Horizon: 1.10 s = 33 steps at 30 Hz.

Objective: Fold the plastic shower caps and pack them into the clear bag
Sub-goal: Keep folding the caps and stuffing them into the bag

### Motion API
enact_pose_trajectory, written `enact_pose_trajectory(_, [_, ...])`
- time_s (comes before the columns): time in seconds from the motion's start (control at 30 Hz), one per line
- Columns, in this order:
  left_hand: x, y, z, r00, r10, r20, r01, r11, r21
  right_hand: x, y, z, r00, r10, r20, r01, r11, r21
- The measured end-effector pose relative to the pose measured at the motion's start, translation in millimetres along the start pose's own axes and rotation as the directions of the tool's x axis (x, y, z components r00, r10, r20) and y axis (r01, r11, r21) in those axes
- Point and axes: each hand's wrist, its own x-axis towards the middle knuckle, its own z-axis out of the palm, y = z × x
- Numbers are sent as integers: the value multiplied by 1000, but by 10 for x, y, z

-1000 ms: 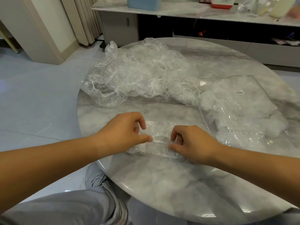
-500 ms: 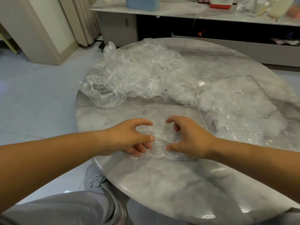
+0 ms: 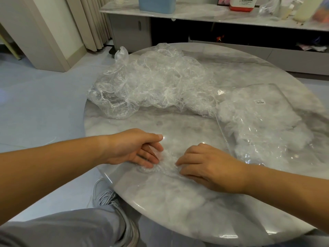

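The cap [image 3: 167,164], lower centre, is now bunched smaller. The left hand [image 3: 135,148] lays loose fingers [image 3: 149,157] on it. The right hand [image 3: 210,168] presses with bent fingers, grip unclear. The fold is progressing.

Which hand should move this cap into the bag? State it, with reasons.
Probably the right hand: it rests on the cap and lies nearer the clear bag; the left hand sits on the cap's far side from it.
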Motion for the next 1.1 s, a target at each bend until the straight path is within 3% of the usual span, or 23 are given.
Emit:
enact_pose_trajectory(0.13, [-6, -1, -46, 1000, -3, -25, 4, 998, 63, -21, -46, -4, 990, 134, 36, -138, 975, 172])
enact_pose_trajectory(0.23, [9, -19, -92, 987, 70, -146, -35, 972, 233, -17, -63, -16, 974, 226, 30, -226, 939, 260])
enact_pose_trajectory(0.33, [11, -41, -114, 933, 213, -289, -34, 854, 519, -13, -83, -22, 964, 263, 34, -262, 929, 263])
enact_pose_trajectory(0.43, [2, -75, -79, 897, 258, -359, 85, 696, 713, 1, -112, -26, 954, 293, 55, -297, 916, 271])
enact_pose_trajectory(0.5, [6, -93, -52, 900, 263, -348, 129, 601, 789, 26, -131, -37, 948, 308, 77, -318, 912, 259])
enact_pose_trajectory(0.67, [27, -81, 20, 905, 289, -311, 140, 489, 861, 70, -172, -62, 932, 321, 170, -352, 914, 201])
enact_pose_trajectory(0.8, [0, -39, 4, 921, 275, -277, 92, 537, 839, 61, -188, -97, 927, 301, 224, -334, 934, 127])
enact_pose_trajectory(0.87, [-15, -20, -27, 926, 265, -269, 48, 623, 780, 49, -198, -108, 932, 279, 229, -304, 949, 81])
enact_pose_trajectory(0.97, [-6, -16, -31, 933, 190, -307, 9, 837, 547, 59, -230, -113, 950, 221, 218, -223, 975, -19])
enact_pose_trajectory(1.1, [-9, 20, 71, 954, 111, -279, -19, 949, 313, 102, -287, -116, 949, 161, 270, -146, 986, -77])
